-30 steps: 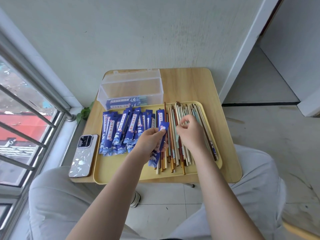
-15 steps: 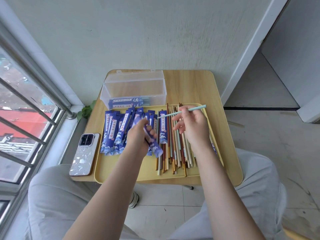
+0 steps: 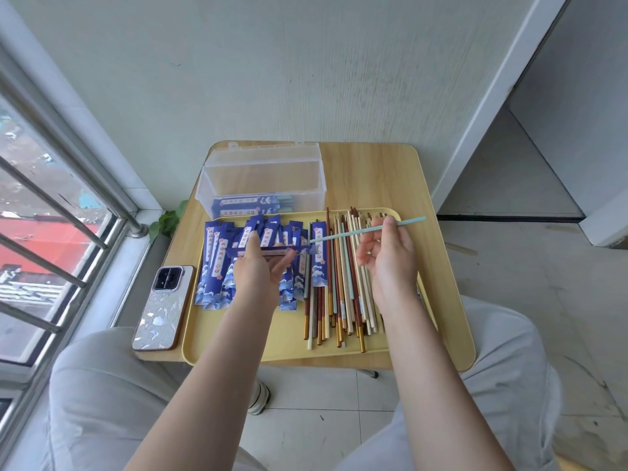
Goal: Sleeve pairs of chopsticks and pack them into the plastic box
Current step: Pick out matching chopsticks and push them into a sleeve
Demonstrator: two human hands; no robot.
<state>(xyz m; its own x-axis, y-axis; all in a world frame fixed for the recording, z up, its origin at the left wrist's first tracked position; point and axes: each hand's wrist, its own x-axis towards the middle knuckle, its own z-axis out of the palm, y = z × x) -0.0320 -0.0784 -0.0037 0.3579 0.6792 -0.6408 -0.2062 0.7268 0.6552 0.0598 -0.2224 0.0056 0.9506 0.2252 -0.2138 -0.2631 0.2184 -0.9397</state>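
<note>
My left hand (image 3: 260, 271) grips a blue paper sleeve (image 3: 268, 250), held level above the yellow tray (image 3: 238, 338) with its mouth pointing right. My right hand (image 3: 390, 253) pinches pale blue chopsticks (image 3: 360, 231); their tip sits just above the sleeve's mouth. Loose chopsticks (image 3: 343, 283) of several colours lie on the tray's right half. A heap of blue sleeves (image 3: 221, 263) covers its left half. The clear plastic box (image 3: 261, 180) stands open behind the tray, with sleeved pairs (image 3: 244, 206) lying on its bottom.
A phone (image 3: 163, 305) lies face down at the table's left edge, beside the tray. The small wooden table (image 3: 367, 175) stands against a wall, with a barred window to the left. My knees flank its front edge.
My right hand lifted pale blue chopsticks off the pile and swung their tip leftward. My left hand raised a sleeve and turned it level toward that tip.
</note>
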